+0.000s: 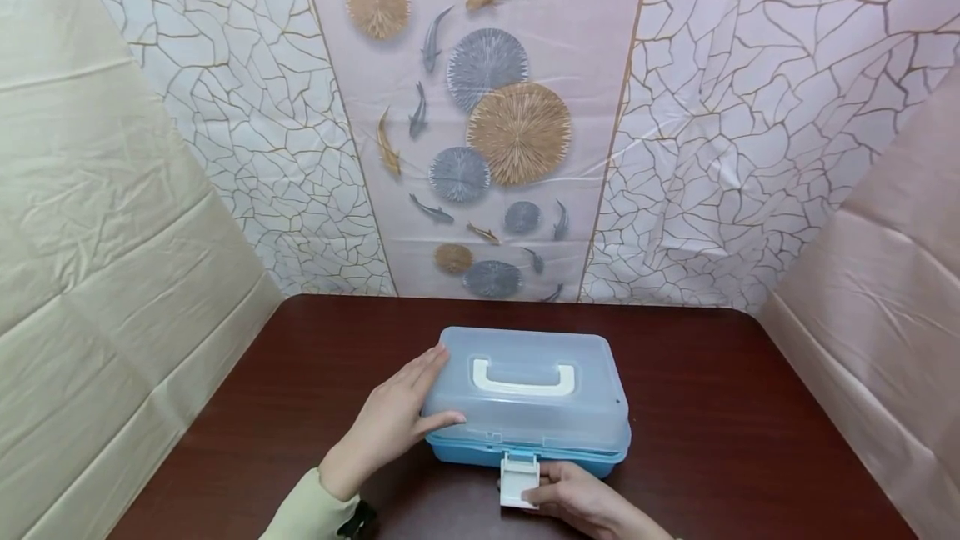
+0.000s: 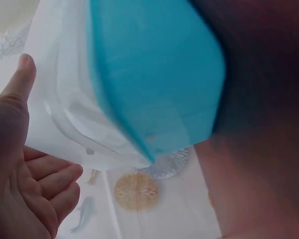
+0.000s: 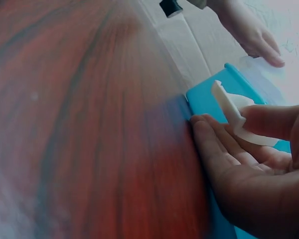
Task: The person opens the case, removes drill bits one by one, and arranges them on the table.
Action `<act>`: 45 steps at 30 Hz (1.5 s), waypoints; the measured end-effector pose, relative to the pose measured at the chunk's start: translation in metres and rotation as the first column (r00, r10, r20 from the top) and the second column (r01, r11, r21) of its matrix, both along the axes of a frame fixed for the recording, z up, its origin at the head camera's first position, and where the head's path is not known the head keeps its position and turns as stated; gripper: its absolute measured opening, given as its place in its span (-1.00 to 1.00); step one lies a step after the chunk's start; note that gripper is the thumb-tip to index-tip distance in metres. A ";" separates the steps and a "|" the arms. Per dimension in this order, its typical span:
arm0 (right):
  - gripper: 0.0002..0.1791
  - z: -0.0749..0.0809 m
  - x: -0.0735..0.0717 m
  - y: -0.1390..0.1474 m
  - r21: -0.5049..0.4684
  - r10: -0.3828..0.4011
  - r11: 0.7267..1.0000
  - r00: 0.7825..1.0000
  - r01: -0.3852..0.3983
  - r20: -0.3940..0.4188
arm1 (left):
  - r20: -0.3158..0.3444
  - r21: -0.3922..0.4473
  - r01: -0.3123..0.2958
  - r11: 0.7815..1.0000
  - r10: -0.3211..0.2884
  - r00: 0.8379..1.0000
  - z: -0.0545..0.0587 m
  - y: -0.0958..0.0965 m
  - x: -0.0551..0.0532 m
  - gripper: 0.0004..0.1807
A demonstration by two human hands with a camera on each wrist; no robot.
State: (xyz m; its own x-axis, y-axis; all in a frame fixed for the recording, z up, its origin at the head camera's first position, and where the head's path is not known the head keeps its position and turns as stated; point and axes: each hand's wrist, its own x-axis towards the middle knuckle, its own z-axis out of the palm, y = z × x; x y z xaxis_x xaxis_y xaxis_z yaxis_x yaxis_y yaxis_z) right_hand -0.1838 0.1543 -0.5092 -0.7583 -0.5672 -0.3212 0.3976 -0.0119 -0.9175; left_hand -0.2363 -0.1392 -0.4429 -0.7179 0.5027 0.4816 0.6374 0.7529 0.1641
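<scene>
A plastic storage box with a clear lid [image 1: 525, 423] over a blue base [image 1: 600, 467] sits on the table, its white carry handle [image 1: 522, 389] lying flat on top. My left hand [image 1: 397, 411] rests on the lid's left end, fingers along the side and thumb extended over the front. At the front, my right hand [image 1: 577, 497] pinches the white latch [image 1: 517, 486], which is swung outward from the base. The right wrist view shows the thumb against the latch [image 3: 229, 107] and the other fingers behind it. The left wrist view looks up at the blue base [image 2: 159, 64].
The dark red-brown wooden table [image 1: 697, 415] surrounds the box. Behind it hangs a patterned cloth [image 1: 517, 132] with fish and round motifs. Beige cloth walls [image 1: 112, 315] slope up on both sides. A black band [image 1: 358, 518] is on the left wrist.
</scene>
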 end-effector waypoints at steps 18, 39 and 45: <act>-0.51 0.001 0.000 0.001 -0.057 0.057 0.997 0.998 -0.057 -0.010 | 0.251 0.249 -0.134 0.959 0.070 0.966 0.037 0.013 -0.029 -0.18; -0.51 0.002 -0.001 0.000 -0.061 0.048 0.997 0.999 -0.048 0.000 | 0.478 0.348 -0.229 0.909 0.038 0.878 0.061 0.022 -0.075 -0.15; -0.48 0.001 -0.001 0.002 -0.092 0.082 0.992 0.997 -0.081 -0.003 | 0.538 0.332 -0.252 0.909 0.037 0.842 0.066 0.022 -0.085 0.04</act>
